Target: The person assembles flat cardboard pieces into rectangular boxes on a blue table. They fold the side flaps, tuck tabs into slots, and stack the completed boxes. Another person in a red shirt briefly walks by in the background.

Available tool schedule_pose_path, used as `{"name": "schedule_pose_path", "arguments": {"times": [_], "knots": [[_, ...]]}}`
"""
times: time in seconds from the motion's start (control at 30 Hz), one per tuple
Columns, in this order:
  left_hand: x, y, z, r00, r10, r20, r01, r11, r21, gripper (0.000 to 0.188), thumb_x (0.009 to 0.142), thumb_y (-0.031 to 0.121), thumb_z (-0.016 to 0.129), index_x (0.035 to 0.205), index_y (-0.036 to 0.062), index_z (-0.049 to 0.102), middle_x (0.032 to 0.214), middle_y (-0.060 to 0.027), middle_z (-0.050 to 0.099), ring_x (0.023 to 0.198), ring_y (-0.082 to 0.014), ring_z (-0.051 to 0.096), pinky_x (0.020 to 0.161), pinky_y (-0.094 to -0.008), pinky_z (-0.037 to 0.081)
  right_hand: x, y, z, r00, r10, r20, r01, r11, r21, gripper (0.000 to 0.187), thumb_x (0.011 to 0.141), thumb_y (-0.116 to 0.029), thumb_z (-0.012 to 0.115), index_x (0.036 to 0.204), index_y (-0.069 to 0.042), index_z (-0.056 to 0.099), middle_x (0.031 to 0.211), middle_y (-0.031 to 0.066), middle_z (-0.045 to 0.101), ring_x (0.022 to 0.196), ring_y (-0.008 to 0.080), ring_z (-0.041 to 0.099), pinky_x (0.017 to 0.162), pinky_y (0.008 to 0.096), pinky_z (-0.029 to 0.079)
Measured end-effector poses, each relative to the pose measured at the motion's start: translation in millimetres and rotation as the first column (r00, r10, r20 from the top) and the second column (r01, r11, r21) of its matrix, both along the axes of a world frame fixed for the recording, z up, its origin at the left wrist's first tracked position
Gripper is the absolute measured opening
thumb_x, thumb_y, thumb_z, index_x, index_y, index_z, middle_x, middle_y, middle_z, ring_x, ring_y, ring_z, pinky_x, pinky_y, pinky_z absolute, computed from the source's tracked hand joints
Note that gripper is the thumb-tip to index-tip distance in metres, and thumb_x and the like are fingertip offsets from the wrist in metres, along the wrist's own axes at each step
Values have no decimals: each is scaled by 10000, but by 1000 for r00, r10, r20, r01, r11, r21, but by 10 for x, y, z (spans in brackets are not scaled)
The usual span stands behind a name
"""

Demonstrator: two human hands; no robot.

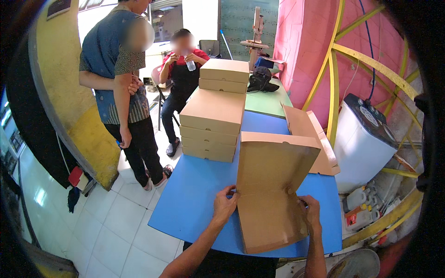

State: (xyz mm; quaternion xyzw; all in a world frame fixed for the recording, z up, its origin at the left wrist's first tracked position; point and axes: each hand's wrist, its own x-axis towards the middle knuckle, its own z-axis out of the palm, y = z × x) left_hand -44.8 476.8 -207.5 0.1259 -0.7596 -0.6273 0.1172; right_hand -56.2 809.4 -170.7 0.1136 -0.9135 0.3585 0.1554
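An opened brown cardboard box stands on the blue table in front of me, its lid panel raised toward the far side. At the fold on its left edge, my left hand is closed with the fingertips pinching the cardboard. My right hand holds the box's right edge, fingers bent round the side wall. Just beyond the lid, a second unfolded cardboard piece rests on the table's right side. Several closed boxes are stacked at the far left of the table.
A green table with a black bag adjoins the far end. Yellow metal bars and a white washing machine stand to the right, above plastic bottles. One person stands at left; another sits behind the boxes.
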Motion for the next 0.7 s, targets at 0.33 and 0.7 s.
{"name": "schedule_pose_path", "arguments": {"times": [0.33,0.7], "knots": [[70,-47,-133,986,-167,-16,163,977,-139,545,727,257,805,1227,89,668,1021,-185,682,947,-308,645,824,-415,531,173,-962,691,960,195,202,-212,975,64,303,884,-206,730,1107,-1,720,1012,173,733,866,242,716,773,362,554],[166,-19,1,970,-229,84,244,909,-338,632,770,303,759,1374,207,605,1038,-201,632,982,-351,620,863,-430,524,-445,-1775,120,612,493,619,-330,870,-366,278,908,-247,761,964,24,735,787,80,708,656,140,636,560,285,522]]}}
